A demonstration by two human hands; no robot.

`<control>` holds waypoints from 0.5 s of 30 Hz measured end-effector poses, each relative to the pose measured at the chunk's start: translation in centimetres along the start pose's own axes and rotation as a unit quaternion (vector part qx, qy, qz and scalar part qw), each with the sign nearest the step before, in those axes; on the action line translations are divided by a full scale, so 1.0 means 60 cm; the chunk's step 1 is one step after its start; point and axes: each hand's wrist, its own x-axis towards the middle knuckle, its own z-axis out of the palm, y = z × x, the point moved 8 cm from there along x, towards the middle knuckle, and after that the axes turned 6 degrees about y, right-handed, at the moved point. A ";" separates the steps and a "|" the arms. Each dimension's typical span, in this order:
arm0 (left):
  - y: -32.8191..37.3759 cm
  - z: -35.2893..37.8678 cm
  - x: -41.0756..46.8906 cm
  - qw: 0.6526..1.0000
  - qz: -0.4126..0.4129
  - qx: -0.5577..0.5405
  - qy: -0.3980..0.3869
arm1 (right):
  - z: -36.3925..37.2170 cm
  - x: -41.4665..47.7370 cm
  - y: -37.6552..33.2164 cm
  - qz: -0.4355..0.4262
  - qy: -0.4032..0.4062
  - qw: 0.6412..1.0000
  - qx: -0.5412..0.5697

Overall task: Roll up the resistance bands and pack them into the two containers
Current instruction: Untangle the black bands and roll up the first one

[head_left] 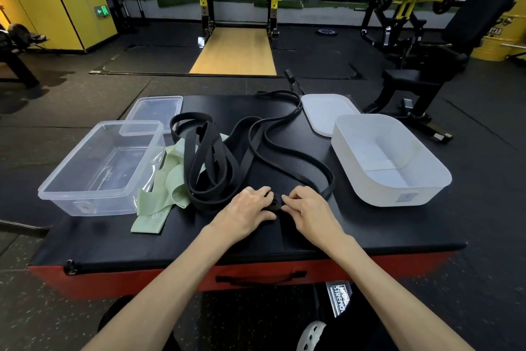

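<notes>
**Rolling begins at the near end**

Both hands are at the near edge of the black padded platform (370,222). The left hand (246,209) and right hand (308,209) each pinch the small tight coil at the end of the narrow black rubber resistance band (275,202), fingers curled in from either side, likely to keep the roll square. Its tail snakes away across the top. Wide black rubber loops (190,160) lie in a floppy heap over soft pale-green fabric bands (170,177). The clear rigid plastic tub (57,197) on the left and the frosted white rounded tub (398,194) on the right sit lidless, with no band packed yet.
</notes>
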 end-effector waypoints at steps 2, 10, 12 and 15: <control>-0.001 -0.006 0.006 0.999 0.032 -0.012 -0.020 | -0.002 0.001 -0.002 -0.006 0.006 1.000 -0.002; 0.004 -0.006 0.022 0.993 0.110 0.026 -0.042 | 0.000 0.001 -0.001 -0.004 -0.008 1.000 -0.004; 0.004 -0.005 0.014 0.993 0.112 0.022 0.004 | 0.000 0.000 0.000 0.001 -0.018 1.000 -0.006; 0.011 -0.004 0.008 0.994 0.099 0.021 0.043 | -0.007 -0.003 0.002 0.006 -0.024 1.000 -0.010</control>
